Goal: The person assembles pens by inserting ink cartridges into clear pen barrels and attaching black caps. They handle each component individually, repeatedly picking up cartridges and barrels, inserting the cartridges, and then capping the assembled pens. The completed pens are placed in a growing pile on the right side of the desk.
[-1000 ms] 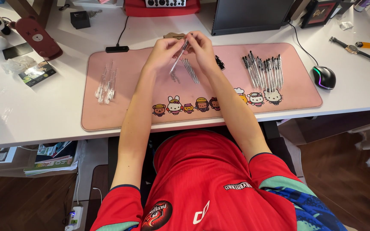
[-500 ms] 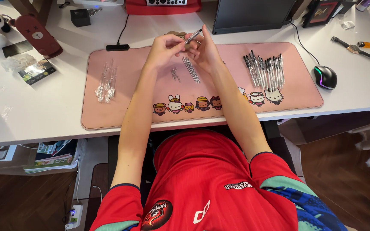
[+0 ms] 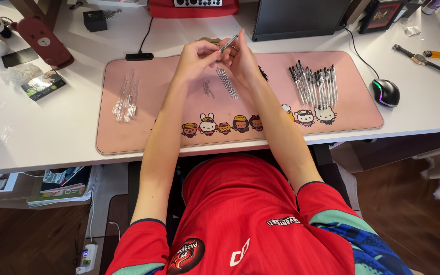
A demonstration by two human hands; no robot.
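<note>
Head view: both hands meet above the far edge of the pink mat, near its middle. The left hand is curled, thumb and fingertips pinched on the lower end of a pen, a slim clear piece with a dark tip that points up and to the right. The right hand is also curled, its fingers closed round the same pen from the other side, so the two hands touch at the fingertips; how much of the pen sits inside the right palm I cannot tell. Neither hand is spread open. Directly below the hands, on the mat, lies a small fan of thin refills, with a few tiny springs just to the left of them. Near the mat's left edge is a loose bunch of clear barrels. Toward the right edge a row of finished pens lies side by side, dark ends pointing to the far edge. Off the mat, near the desk's right edge, sit a black mouse and a wristwatch. A dark monitor stands at the far edge, behind the hands.
</note>
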